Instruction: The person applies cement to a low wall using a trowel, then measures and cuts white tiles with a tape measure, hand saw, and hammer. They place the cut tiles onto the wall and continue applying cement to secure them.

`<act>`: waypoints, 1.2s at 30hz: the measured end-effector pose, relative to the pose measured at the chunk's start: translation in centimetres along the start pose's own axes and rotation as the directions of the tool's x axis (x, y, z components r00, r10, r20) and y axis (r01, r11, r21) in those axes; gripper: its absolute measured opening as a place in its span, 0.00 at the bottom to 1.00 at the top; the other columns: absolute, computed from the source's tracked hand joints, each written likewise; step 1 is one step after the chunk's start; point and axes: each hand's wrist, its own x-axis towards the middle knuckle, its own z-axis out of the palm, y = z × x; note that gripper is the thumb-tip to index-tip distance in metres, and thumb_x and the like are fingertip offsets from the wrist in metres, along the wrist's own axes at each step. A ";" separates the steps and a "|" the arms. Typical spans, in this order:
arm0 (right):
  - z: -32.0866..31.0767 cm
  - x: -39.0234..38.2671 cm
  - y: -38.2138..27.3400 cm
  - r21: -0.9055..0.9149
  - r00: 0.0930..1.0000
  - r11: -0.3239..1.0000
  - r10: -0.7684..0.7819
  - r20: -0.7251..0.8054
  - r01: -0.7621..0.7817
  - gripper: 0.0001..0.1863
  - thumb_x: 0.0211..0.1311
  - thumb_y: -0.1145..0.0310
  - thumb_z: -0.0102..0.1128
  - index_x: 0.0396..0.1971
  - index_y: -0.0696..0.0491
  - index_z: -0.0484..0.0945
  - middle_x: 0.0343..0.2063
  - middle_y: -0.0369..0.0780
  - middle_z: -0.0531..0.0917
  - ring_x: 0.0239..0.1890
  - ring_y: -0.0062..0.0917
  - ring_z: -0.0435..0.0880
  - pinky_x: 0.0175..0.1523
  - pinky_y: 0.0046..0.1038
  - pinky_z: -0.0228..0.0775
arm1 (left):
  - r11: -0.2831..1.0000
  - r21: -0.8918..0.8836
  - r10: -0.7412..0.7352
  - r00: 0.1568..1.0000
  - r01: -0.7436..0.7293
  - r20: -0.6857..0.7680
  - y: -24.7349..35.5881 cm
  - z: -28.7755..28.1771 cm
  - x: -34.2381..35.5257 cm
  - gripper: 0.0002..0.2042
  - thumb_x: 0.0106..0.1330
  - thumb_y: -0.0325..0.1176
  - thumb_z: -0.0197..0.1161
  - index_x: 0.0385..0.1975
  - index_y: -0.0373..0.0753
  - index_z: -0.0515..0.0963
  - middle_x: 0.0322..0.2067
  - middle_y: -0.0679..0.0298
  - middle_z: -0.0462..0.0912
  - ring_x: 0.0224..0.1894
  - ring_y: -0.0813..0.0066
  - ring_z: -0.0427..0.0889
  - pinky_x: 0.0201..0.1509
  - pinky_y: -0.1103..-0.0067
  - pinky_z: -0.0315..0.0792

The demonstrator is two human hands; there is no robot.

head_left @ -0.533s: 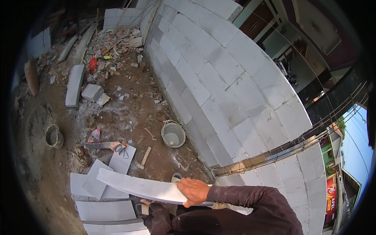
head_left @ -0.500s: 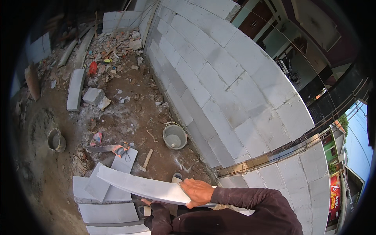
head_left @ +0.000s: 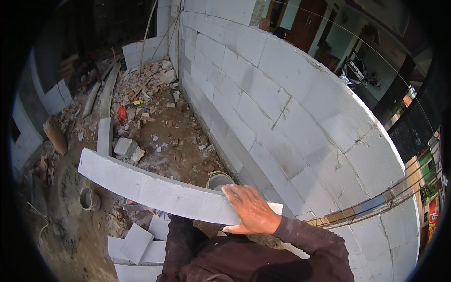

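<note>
My right hand [head_left: 249, 207] grips the top edge and near face of a long white lightweight block [head_left: 150, 188] near its right end, fingers bent over the edge. The block is held raised in front of me, sloping up to the left. My left forearm [head_left: 181, 244], in a dark sleeve, reaches up under the block's middle; that hand is hidden behind the block. Below lie more white blocks [head_left: 136, 244]. A bucket [head_left: 218, 178] shows just behind the block's right part.
A block wall [head_left: 282, 122] runs along my right, with a wire strung above it. Rubble [head_left: 148, 75], loose planks, a white block [head_left: 104, 136] and broken pieces lie ahead. Another bucket [head_left: 89, 199] stands at left. A person [head_left: 87, 73] crouches at the back left.
The block and my right hand have risen, the block's left end going up and leftward. My left forearm has lifted with it. The view has tilted up toward the back.
</note>
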 end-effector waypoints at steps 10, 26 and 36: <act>-3.4 14.2 5.3 -0.283 0.908 0.912 0.178 -0.379 -0.297 0.49 0.37 0.59 0.69 0.59 0.64 0.54 0.47 0.51 0.65 0.46 0.42 0.67 0.51 0.37 0.60 | 0.993 -0.018 -0.102 0.924 0.116 0.368 -2.2 19.7 10.8 0.45 0.49 0.70 0.53 0.56 0.38 0.54 0.50 0.53 0.64 0.51 0.59 0.70 0.53 0.64 0.69; -29.6 19.2 10.0 -0.757 0.789 0.248 0.055 -0.612 -0.604 0.45 0.30 0.61 0.75 0.56 0.50 0.65 0.45 0.43 0.70 0.41 0.34 0.78 0.45 0.33 0.77 | 0.987 0.147 -0.103 0.436 -0.069 0.894 -4.5 56.2 1.6 0.53 0.46 0.67 0.58 0.57 0.27 0.43 0.54 0.36 0.55 0.59 0.49 0.60 0.57 0.62 0.63; -39.4 25.3 16.1 -0.841 0.846 0.115 0.154 -0.510 -0.528 0.43 0.31 0.53 0.74 0.54 0.50 0.69 0.40 0.41 0.70 0.43 0.33 0.76 0.47 0.33 0.76 | 0.456 -0.150 0.663 0.223 -0.877 0.715 -4.0 69.0 5.4 0.52 0.49 0.71 0.46 0.64 0.35 0.40 0.62 0.36 0.33 0.66 0.41 0.30 0.62 0.46 0.32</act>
